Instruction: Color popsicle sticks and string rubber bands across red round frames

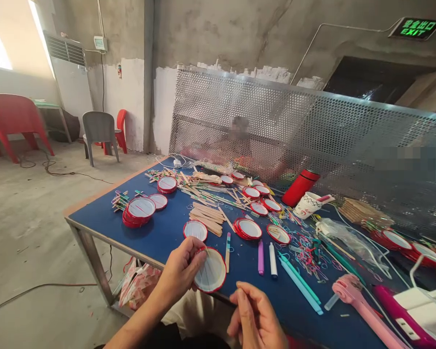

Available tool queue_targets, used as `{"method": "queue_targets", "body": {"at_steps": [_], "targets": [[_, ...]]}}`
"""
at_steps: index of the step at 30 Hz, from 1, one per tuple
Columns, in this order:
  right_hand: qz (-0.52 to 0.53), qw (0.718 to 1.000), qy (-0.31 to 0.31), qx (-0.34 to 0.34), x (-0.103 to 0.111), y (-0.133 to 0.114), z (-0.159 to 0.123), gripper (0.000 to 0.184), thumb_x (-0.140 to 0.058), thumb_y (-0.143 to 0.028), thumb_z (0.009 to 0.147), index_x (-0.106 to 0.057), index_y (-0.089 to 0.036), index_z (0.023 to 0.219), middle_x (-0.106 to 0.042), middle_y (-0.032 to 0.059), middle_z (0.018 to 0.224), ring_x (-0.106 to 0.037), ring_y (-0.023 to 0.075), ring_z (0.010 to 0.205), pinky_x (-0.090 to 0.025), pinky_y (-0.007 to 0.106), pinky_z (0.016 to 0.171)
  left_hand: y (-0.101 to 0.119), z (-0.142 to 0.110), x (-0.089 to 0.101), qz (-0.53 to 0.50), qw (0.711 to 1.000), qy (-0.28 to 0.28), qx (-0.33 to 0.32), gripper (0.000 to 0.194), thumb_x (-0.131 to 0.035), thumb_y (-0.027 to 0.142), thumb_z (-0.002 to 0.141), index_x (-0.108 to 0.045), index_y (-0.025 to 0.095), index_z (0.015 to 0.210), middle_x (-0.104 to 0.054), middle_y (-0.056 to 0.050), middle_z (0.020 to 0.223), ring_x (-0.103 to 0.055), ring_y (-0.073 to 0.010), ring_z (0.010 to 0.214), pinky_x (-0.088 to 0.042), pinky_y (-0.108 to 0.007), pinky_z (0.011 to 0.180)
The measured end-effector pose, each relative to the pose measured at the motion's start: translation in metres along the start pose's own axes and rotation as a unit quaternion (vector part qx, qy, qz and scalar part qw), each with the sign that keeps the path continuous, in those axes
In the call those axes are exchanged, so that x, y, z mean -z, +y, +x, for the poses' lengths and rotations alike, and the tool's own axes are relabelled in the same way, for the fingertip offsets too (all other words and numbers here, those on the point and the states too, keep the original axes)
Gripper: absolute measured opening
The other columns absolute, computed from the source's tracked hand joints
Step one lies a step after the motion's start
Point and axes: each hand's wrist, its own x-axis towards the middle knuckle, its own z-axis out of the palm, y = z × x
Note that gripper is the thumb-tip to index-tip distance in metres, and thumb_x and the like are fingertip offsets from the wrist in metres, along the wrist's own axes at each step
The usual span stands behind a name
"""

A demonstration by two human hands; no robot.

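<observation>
My left hand point(183, 266) grips the edge of a round red-rimmed disc point(211, 272) with a pale, see-through face, tilted towards me at the table's front edge. Thin lines cross its face. To its right, my right hand point(254, 310) has its thumb and fingers pinched together; whether anything small is between them cannot be made out. Just beyond the held disc lies another red-rimmed disc point(195, 230). A craft stick point(227, 257) with coloured bands lies beside it. A purple marker point(260, 258) and a white marker point(272, 261) lie ahead of my right hand.
Stacked discs point(140, 207) stand at the left, loose craft sticks point(206, 218) in the middle. Tangled coloured bands point(308, 259), turquoise pens point(300, 283), a pink tool point(366, 310) and a power strip point(394, 315) lie right. A red flask point(300, 188) and paper cup point(307, 205) stand before a perforated panel point(276, 116).
</observation>
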Motion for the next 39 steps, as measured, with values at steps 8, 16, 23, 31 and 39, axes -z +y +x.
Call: {"method": "queue_targets", "body": {"at_steps": [8,16,23,31,39], "targets": [[-0.083,0.971,-0.12,0.192,-0.008,-0.006,0.027,0.022,-0.06,-0.039,0.097,-0.074,-0.024,0.09,-0.066,0.001,0.075,-0.064,0.0142,0.067,-0.051,0.022,0.065,0.0,-0.001,0.002,-0.009,1.0,-0.015,-0.008,0.027,-0.059,0.047,0.094,-0.055,0.021,0.093,-0.05,0.009,0.06,-0.047,-0.0069,0.038,-0.04,-0.015,0.034],[-0.005,0.993,-0.113,-0.018,-0.006,-0.003,0.002,0.038,-0.064,-0.058,0.091,-0.069,-0.022,0.08,-0.053,-0.0048,0.053,-0.048,0.0101,0.045,-0.04,0.021,0.048,0.006,-0.002,-0.001,0.023,1.0,-0.012,0.002,0.02,-0.055,0.041,0.094,-0.053,0.021,0.091,-0.046,0.01,0.061,-0.046,-0.007,0.038,-0.038,-0.015,0.033],[0.11,0.973,-0.124,-0.163,-0.009,0.005,-0.003,0.053,-0.08,-0.068,0.072,-0.063,-0.017,0.068,-0.057,-0.0035,0.049,-0.041,0.0045,0.038,-0.023,0.017,0.044,0.004,-0.002,0.0,0.025,1.0,-0.012,-0.005,0.017,-0.052,0.038,0.096,-0.054,0.021,0.092,-0.044,0.009,0.064,-0.045,-0.0075,0.042,-0.038,-0.017,0.037],[0.152,0.962,-0.108,-0.2,-0.008,0.012,-0.003,0.053,-0.086,-0.064,0.068,-0.062,-0.016,0.069,-0.058,-0.0038,0.049,-0.035,0.0007,0.037,-0.014,0.015,0.045,0.005,-0.003,0.0,0.044,0.999,-0.016,-0.003,0.016,-0.05,0.037,0.097,-0.054,0.022,0.093,-0.044,0.009,0.066,-0.047,-0.0083,0.043,-0.036,-0.017,0.036],[0.169,0.952,-0.133,-0.217,-0.01,0.005,-0.001,0.053,-0.084,-0.063,0.07,-0.062,-0.016,0.073,-0.061,-0.0029,0.052,-0.048,0.0042,0.032,-0.014,0.013,0.04,0.007,-0.004,-0.001,0.044,0.999,-0.004,0.002,0.018,-0.054,0.039,0.095,-0.056,0.022,0.092,-0.046,0.009,0.065,-0.046,-0.0085,0.043,-0.037,-0.017,0.037]]}}
